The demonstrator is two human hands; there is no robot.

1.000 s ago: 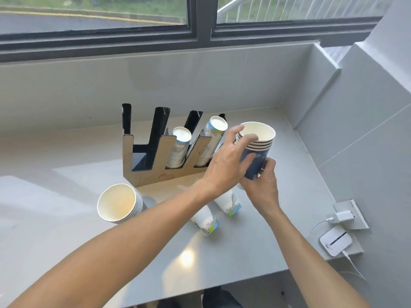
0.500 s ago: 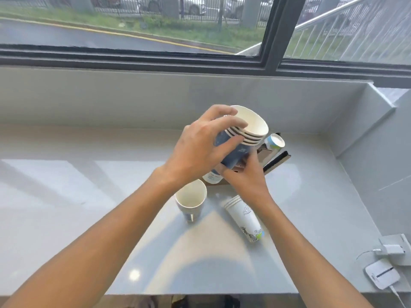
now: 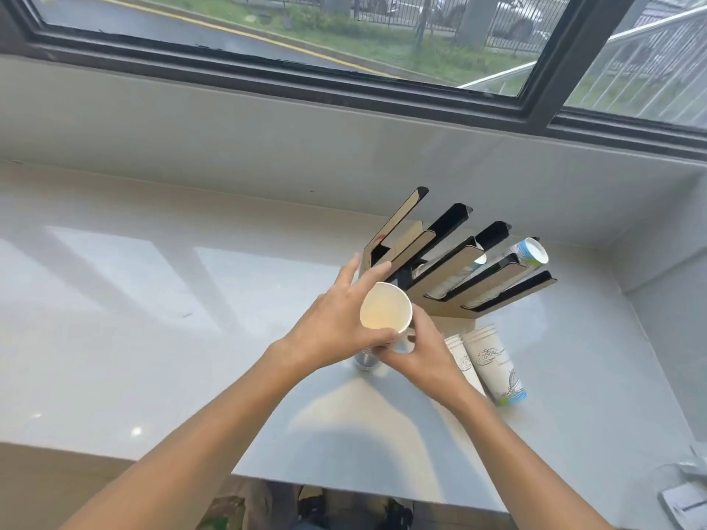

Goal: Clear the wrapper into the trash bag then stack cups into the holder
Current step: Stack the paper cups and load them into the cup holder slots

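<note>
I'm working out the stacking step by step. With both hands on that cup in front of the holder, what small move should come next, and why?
Probably lift the cup toward an empty left slot of the holder: both the left hand and right hand grip it, and the right slots already hold cups.

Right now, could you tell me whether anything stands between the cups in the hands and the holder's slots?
Nothing visible does. Both hands, left and right, hold the cup stack just in front of the holder. The two cup stacks lying on the counter sit to the right, out of the path.
</note>
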